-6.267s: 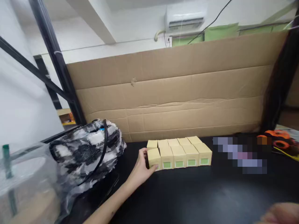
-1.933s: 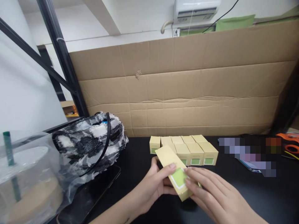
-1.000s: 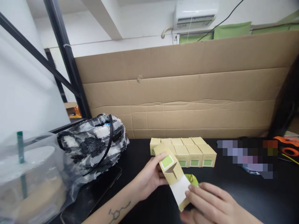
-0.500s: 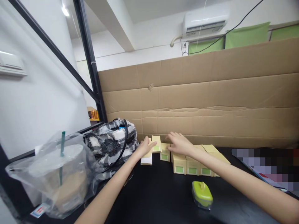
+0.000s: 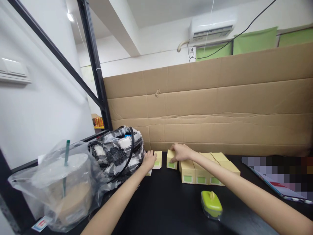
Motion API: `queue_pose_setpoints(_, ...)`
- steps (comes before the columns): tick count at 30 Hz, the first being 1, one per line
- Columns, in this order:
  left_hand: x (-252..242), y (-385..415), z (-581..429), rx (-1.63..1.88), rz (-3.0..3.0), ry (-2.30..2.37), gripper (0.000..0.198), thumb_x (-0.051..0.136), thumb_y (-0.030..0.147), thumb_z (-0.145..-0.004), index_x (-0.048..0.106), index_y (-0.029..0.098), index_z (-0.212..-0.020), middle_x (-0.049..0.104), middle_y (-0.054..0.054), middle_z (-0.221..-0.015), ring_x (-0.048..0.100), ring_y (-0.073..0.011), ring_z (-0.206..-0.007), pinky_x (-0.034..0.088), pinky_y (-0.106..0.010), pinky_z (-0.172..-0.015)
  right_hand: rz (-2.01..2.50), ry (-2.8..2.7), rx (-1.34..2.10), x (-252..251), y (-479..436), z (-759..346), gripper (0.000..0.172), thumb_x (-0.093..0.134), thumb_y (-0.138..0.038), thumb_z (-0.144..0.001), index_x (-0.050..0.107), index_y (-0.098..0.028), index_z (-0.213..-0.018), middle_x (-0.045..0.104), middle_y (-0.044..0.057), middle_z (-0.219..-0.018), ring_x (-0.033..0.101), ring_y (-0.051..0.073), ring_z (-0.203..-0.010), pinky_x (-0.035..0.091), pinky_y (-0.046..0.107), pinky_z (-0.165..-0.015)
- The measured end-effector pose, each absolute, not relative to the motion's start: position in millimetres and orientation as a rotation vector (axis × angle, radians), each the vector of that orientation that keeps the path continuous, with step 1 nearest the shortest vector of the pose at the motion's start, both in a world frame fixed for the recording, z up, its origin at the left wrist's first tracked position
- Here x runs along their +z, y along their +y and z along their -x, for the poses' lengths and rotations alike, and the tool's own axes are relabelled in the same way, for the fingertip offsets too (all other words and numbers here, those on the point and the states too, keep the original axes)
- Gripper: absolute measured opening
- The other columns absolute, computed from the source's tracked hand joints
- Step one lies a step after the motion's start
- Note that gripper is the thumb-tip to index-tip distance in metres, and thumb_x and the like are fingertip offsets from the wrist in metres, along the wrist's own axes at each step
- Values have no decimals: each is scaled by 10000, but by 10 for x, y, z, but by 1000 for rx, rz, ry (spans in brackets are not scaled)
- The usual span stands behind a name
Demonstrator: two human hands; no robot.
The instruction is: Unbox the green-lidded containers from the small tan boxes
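Note:
My right hand (image 5: 182, 152) has its thumb and fingers closed on a small pale-yellow box (image 5: 171, 164) with a green label on its front. My left hand (image 5: 149, 160) is beside the fabric bag, its fingers curled at the left edge of another small yellow box (image 5: 158, 160). Under that hand the corner of a further box (image 5: 148, 173) shows; most of it is hidden. A block of several such boxes (image 5: 201, 174) stands beneath my right forearm. In front of them sits a lime-green lidded container (image 5: 212, 203) with a clear base.
A black, grey and white shaggy bag (image 5: 119, 148) stands at the left. Nearer is a drink cup in a clear plastic bag (image 5: 70, 189). A tall cardboard sheet (image 5: 195, 101) closes off the back of the black table (image 5: 156, 205). A flat item (image 5: 281, 186), partly blurred, lies at the right.
My right hand has come down and left onto a small box, taking hold of it. My left hand has moved slightly left and lower; the raised box near it now stands on the table.

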State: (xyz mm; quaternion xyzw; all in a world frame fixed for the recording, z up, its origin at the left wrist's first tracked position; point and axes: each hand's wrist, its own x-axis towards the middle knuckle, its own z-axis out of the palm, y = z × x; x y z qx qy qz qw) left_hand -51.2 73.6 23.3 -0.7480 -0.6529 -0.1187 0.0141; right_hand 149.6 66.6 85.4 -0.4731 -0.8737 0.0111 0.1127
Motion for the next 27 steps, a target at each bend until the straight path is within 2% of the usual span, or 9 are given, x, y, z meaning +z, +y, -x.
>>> queue_pose_setpoints(5, 398, 815, 581, -346, 2446, -2029, 269, 560, 321, -908, 576, 144, -1110, 614, -70, -1092, 621, -189, -926, 533, -391, -802, 1218, -2300, 30, 1018, 347, -1666, 392, 666, -355, -833, 566, -159, -1157, 605, 91, -1159, 599, 233, -1030, 489, 427, -888)
queue_pose_setpoints(9, 678, 708, 513, -587, 2389, -1926, 260, 544, 330, -914, 575, 145, -1094, 602, -73, -1104, 594, -209, -987, 488, -435, -871, 1044, -2184, 79, 1039, -130, -1969, 436, 708, -354, -773, 540, -195, -1142, 600, 58, -1113, 597, 195, -1030, 496, 333, -888)
queue_pose_setpoints(13, 877, 232, 227, -904, 2423, -1679, 317, 302, 315, -987, 535, 115, -1063, 594, -124, -1033, 546, -242, -1048, 410, -440, -959, 937, -2138, 136, 827, -562, -2263, 432, 684, -305, -794, 496, -253, -1180, 590, 39, -1131, 589, 199, -1055, 501, 359, -896)
queue_pose_setpoints(15, 879, -105, 46, -976, 2576, -1487, 345, 400, 435, -945, 484, 164, -1141, 586, -89, -1089, 550, -204, -1057, 433, -327, -950, 933, -2124, 123, 680, -692, -2363, 470, 689, -272, -789, 467, -282, -1203, 585, 42, -1161, 582, 214, -1083, 512, 377, -891)
queue_pose_setpoints(16, 854, -265, -39, -987, 2707, -1341, 437, 483, 497, -895, 439, 194, -1206, 572, -71, -1153, 547, -190, -1082, 434, -284, -953, 942, -2128, 115, 611, -733, -2401, 493, 697, -248, -780, 457, -294, -1208, 586, 39, -1169, 583, 217, -1089, 519, 375, -884)
queue_pose_setpoints(18, 765, -519, -179, -1011, 3036, -940, 743, 668, 559, -744, 357, 197, -1313, 528, -98, -1257, 525, -233, -1137, 416, -311, -988, 960, -2137, 112, 497, -778, -2453, 535, 710, -195, -756, 447, -310, -1207, 598, 27, -1157, 598, 210, -1070, 535, 355, -865)
queue_pose_setpoints(19, 708, -600, -229, -982, 3096, -848, 823, 703, 566, -707, 331, 205, -1345, 517, -105, -1287, 520, -246, -1154, 407, -322, -1002, 970, -2142, 111, 451, -787, -2468, 553, 716, -175, -744, 445, -314, -1206, 607, 19, -1141, 608, 205, -1053, 540, 346, -857)
queue_pose_setpoints(23, 470, -669, -296, -869, 3097, -868, 615, 522, 436, -898, 293, 184, -1409, 526, -152, -1307, 514, -284, -1170, 431, -399, -971, 1007, -2155, -4, 298, -804, -2466, 593, 768, -165, -682, 464, -299, -1173, 640, 3, -1057, 639, 207, -967, 558, 333, -800)
queue_pose_setpoints(27, 344, -644, -264, -749, 3009, -942, 597, 466, 393, -919, 281, 162, -1438, 571, -176, -1226, 553, -331, -1044, 488, -467, -848, 986, -2174, -170, 153, -827, -2417, 582, 778, -226, -688, 469, -258, -1180, 652, 25, -1008, 650, 224, -896, 564, 343, -733)
